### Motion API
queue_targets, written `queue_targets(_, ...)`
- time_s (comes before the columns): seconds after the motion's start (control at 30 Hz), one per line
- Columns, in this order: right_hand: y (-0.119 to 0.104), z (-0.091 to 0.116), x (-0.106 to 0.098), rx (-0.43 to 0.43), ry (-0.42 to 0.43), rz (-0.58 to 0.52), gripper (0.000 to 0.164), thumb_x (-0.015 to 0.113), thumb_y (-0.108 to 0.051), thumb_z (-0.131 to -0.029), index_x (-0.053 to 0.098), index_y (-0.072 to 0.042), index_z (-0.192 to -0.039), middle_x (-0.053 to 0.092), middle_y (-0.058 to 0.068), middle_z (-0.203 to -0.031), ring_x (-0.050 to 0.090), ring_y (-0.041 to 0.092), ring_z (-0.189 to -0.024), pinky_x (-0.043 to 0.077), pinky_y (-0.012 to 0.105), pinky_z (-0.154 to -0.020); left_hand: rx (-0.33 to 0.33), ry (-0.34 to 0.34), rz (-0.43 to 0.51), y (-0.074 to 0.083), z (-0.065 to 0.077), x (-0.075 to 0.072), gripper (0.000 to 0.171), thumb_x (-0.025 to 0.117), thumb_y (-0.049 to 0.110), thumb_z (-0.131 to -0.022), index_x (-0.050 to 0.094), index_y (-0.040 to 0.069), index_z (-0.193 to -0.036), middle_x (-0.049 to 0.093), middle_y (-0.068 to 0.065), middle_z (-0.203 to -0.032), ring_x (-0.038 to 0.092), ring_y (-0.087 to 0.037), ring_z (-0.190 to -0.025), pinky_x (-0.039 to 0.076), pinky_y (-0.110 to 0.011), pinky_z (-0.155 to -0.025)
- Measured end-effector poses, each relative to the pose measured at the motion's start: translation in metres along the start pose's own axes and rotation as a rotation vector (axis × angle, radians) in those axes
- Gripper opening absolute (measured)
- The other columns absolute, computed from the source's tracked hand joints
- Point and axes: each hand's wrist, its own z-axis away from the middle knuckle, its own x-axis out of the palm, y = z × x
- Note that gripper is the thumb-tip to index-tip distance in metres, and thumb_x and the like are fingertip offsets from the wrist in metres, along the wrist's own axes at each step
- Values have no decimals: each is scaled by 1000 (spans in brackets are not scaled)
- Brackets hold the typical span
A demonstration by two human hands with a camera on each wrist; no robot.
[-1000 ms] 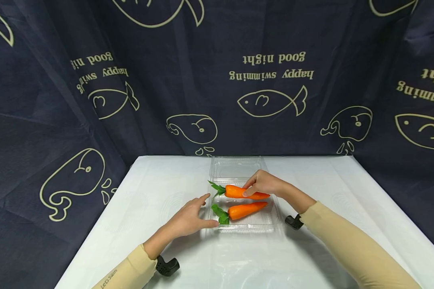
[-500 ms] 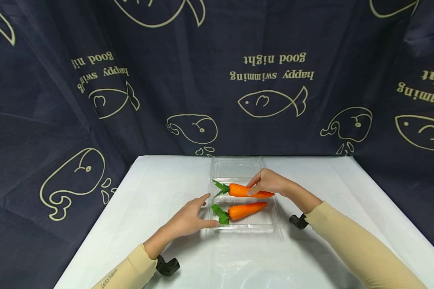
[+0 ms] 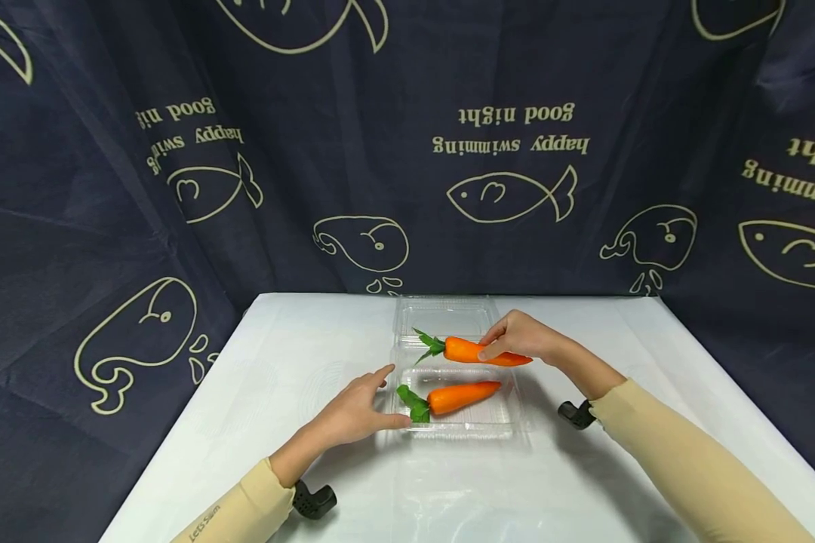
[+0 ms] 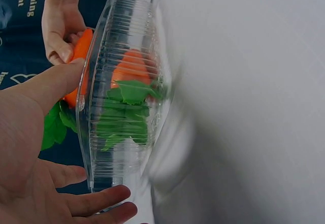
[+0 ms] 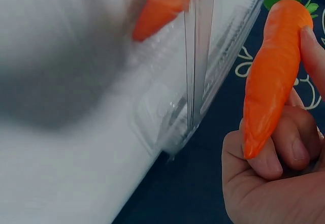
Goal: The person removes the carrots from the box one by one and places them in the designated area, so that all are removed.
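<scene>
My right hand (image 3: 524,335) pinches an orange carrot (image 3: 463,350) with green leaves and holds it above the far part of a clear plastic box (image 3: 462,428). In the right wrist view this held carrot (image 5: 277,66) stands clear of the box, its tip by my curled fingers. A second carrot (image 3: 463,397) lies inside the box, leaves to the left. At the box's left side, my left hand (image 3: 356,411) has thumb and fingers spread along the rim. Through the ribbed wall, the left wrist view shows the lying carrot's leaves (image 4: 124,117).
The box's clear lid (image 3: 441,317) lies folded back toward the far table edge. A white cloth covers the table (image 3: 299,347). Behind it hangs a dark blue curtain (image 3: 407,151) with fish and whale drawings.
My right hand has lifted the far carrot up out of the box and moved it to the right and away. The left hand and the other carrot have stayed in place.
</scene>
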Motion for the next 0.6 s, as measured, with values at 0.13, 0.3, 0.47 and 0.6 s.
queue_targets(0.13, 4, 3, -7, 7, 19, -4, 35, 88, -25, -75, 80, -6, -104, 77, 3, -93, 61, 17, -85, 52, 28, -71, -2, 0, -3, -1, 0, 1, 103, 80, 58, -78, 33, 13, -158, 56, -17, -144, 46, -37, -139, 38, -59, -112)
queue_targets(0.3, 9, 8, -16, 21, 45, -9, 36, 88, -26, -75, 80, -6, -104, 77, 1, -89, 62, 15, -79, 51, 27, -68, 1, 0, -1, -1, 1, 1, 103, 80, 57, -78, 33, 12, -158, 56, -17, -144, 45, -37, -139, 38, -59, -112)
queue_targets(0.47, 13, 14, -27, 36, 65, -11, 38, 88, -29, -76, 80, -5, -104, 78, 2, -92, 63, 14, -84, 52, 27, -72, 1, 0, 0, 0, 1, 0, 103, 80, 57, -79, 33, 12, -158, 56, -18, -144, 45, -38, -139, 38, -59, -112)
queue_targets(0.6, 19, 18, -36, 51, 82, -10, 40, 87, -30, -77, 79, -4, -106, 78, 2, -94, 64, 14, -85, 53, 28, -73, 0, 2, 3, 1, 2, 0, 102, 80, 56, -79, 33, 12, -158, 56, -18, -144, 45, -38, -139, 38, -59, -112)
